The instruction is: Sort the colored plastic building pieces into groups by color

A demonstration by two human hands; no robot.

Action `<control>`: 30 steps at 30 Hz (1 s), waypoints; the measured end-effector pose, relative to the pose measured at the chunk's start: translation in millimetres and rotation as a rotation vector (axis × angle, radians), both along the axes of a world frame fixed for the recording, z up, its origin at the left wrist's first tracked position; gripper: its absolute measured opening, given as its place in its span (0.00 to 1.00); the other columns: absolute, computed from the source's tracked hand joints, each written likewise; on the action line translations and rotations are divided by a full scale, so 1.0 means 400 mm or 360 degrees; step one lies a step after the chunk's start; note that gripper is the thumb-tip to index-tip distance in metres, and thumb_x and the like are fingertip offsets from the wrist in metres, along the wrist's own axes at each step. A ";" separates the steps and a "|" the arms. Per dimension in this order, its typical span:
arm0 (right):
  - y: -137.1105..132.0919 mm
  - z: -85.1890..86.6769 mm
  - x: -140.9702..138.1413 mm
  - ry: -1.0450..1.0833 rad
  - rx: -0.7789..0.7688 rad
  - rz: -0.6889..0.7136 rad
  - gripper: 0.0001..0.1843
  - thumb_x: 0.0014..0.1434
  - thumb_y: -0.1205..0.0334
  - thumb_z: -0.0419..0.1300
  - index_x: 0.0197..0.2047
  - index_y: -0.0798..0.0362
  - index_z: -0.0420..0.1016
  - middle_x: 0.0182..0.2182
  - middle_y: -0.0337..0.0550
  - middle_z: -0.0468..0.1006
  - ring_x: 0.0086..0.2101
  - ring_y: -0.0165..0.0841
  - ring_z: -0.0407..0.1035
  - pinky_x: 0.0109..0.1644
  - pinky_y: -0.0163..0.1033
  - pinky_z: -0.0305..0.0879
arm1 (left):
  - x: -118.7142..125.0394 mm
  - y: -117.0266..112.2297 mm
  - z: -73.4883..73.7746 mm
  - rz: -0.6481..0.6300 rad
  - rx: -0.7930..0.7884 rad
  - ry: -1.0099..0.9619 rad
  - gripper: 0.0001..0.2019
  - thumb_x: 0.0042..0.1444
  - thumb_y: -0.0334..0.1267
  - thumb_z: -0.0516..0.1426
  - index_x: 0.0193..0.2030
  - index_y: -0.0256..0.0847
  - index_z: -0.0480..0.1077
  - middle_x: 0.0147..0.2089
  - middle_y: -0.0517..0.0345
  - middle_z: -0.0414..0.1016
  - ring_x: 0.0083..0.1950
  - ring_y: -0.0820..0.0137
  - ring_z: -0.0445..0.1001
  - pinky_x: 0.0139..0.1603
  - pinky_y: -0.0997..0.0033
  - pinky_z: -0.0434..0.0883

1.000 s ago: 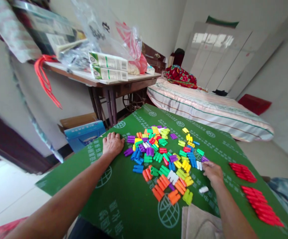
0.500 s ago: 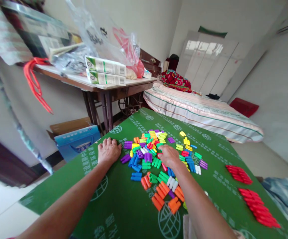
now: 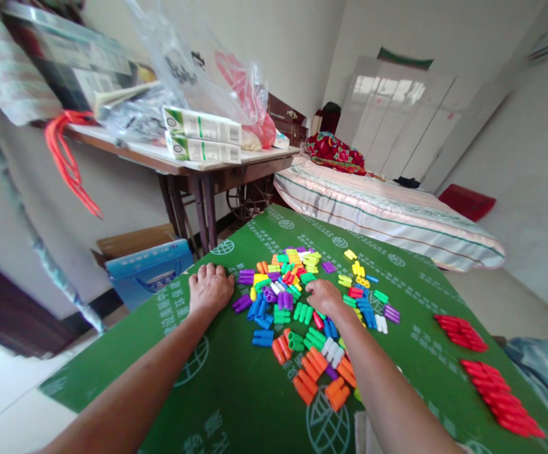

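A loose pile of coloured plastic building pieces, shaped like joined tubes, covers the middle of a green board. Among them are purple pieces, blue pieces, green pieces and orange pieces. My left hand lies flat on the board, just left of the pile, fingers spread and holding nothing. Over the pile's right half, my right hand has its fingers curled together, pointing down-left. Whatever is between its fingertips is hidden. A green piece lies just beyond those fingers.
Two groups of red pieces, a farther row and a nearer row, lie at the board's right edge. A table with cartons and plastic bags stands back left. Beyond the board is a bed; a blue box sits left.
My right hand's fingers have curled in more and a red piece beside them no longer shows there. My left hand stays flat in place. The whole view has shifted slightly.
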State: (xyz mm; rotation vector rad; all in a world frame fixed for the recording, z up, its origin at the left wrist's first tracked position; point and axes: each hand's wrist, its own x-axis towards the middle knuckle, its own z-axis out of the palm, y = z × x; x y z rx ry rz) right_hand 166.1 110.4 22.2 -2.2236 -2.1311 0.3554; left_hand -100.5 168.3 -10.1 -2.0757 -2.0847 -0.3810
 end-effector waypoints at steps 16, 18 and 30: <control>0.032 -0.067 0.070 0.0611 0.0063 -0.0059 0.20 0.45 0.71 0.64 0.44 0.51 0.80 0.41 0.40 0.82 0.40 0.32 0.75 0.43 0.32 0.69 | -0.002 0.011 -0.009 0.0001 -0.0016 -0.0044 0.24 0.58 0.47 0.42 0.49 0.34 0.69 0.55 0.37 0.68 0.58 0.50 0.61 0.55 0.51 0.59; 0.036 -0.072 0.076 0.0653 0.0073 -0.0093 0.20 0.46 0.72 0.63 0.45 0.52 0.79 0.42 0.42 0.81 0.41 0.33 0.75 0.43 0.32 0.69 | -0.002 0.012 -0.011 0.0005 -0.0015 -0.0049 0.24 0.58 0.47 0.42 0.49 0.34 0.70 0.55 0.37 0.68 0.59 0.50 0.60 0.55 0.50 0.59; 0.024 -0.053 0.087 0.0534 0.0017 0.0066 0.27 0.45 0.78 0.58 0.48 0.50 0.78 0.44 0.39 0.81 0.44 0.33 0.74 0.47 0.33 0.68 | 0.006 0.001 0.006 0.0023 -0.0044 0.0000 0.23 0.58 0.47 0.42 0.49 0.34 0.69 0.55 0.38 0.67 0.60 0.51 0.61 0.56 0.51 0.60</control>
